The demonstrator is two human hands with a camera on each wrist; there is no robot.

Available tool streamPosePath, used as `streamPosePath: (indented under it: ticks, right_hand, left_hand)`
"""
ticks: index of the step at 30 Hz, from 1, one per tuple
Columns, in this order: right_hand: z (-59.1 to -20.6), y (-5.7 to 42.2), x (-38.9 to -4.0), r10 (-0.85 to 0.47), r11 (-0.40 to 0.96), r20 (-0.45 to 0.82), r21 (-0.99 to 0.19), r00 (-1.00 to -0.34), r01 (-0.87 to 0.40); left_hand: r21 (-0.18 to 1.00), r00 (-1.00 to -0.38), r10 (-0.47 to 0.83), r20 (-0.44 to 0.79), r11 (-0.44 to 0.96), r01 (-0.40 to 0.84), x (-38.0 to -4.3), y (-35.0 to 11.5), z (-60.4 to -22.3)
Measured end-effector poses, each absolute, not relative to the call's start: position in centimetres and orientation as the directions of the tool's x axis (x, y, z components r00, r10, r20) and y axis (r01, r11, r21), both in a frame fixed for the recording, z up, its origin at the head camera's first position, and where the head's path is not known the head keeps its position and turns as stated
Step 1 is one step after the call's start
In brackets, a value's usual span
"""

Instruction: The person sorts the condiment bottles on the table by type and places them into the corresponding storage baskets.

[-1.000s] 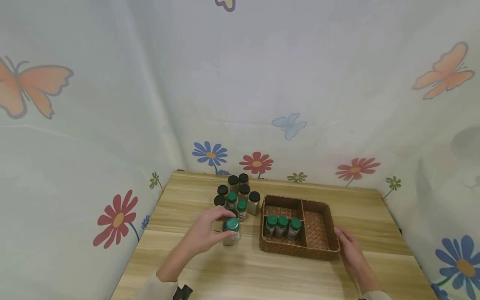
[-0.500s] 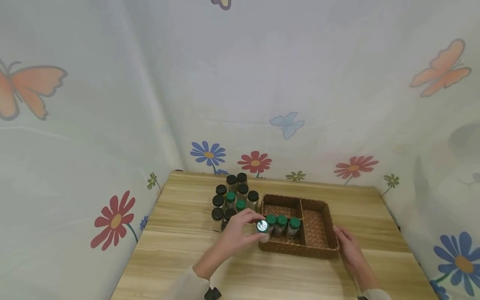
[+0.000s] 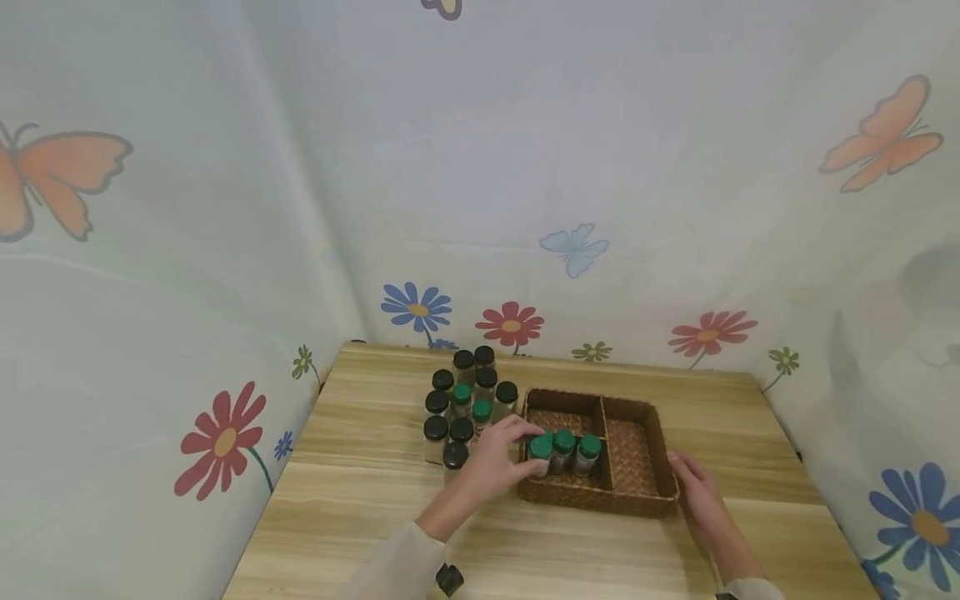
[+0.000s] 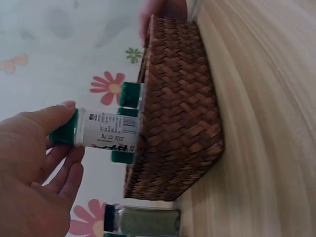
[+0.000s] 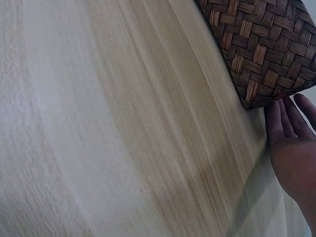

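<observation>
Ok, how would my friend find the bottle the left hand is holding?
On the wooden table, find the brown woven basket. At its left end in the head view, a left hand pinches a white-labelled bottle by its green-capped end. Unlike the green-capped bottles standing in the basket, this one is held.

Pale fabric (image 3: 480,158) printed with butterflies (image 3: 896,117) and flowers (image 3: 511,326) hangs behind and beside a wood-grain table (image 3: 360,442).
</observation>
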State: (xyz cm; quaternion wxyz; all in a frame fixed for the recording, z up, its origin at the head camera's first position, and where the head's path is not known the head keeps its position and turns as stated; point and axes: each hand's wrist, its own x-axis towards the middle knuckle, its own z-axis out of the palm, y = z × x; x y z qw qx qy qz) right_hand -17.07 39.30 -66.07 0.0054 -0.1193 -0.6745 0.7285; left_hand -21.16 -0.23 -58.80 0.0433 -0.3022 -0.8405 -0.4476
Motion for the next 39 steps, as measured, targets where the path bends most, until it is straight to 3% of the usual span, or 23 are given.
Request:
streamPosePath:
  ticks: [9, 18, 31, 39]
  right_hand:
    - [-65.9, 39.2, -17.0, 0.194, -0.065, -0.189, -0.982, -0.963, 0.179]
    - [-66.0, 39.0, -17.0, 0.205, -0.077, -0.216, -0.976, -0.955, 0.204]
    - [-66.0, 39.0, -17.1, 0.2, -0.06, -0.161, -0.987, -0.966, 0.152]
    - [-65.9, 39.1, -17.0, 0.204, -0.042, -0.198, -0.98, -0.959, 0.193]
  left_hand:
    - [0.741, -0.856, 0.419, 0.303, 0.461, 0.488, -21.1, 0.5, -61.2]
    - [0.717, -0.838, 0.447, 0.312, 0.468, 0.517, -20.7, 0.7, -62.8]
    - [0.711, -0.84, 0.465, 0.28, 0.488, 0.507, -20.9, 1.0, -62.6]
    - [0.725, -0.846, 0.467, 0.258, 0.486, 0.489, -20.8, 0.9, -62.4]
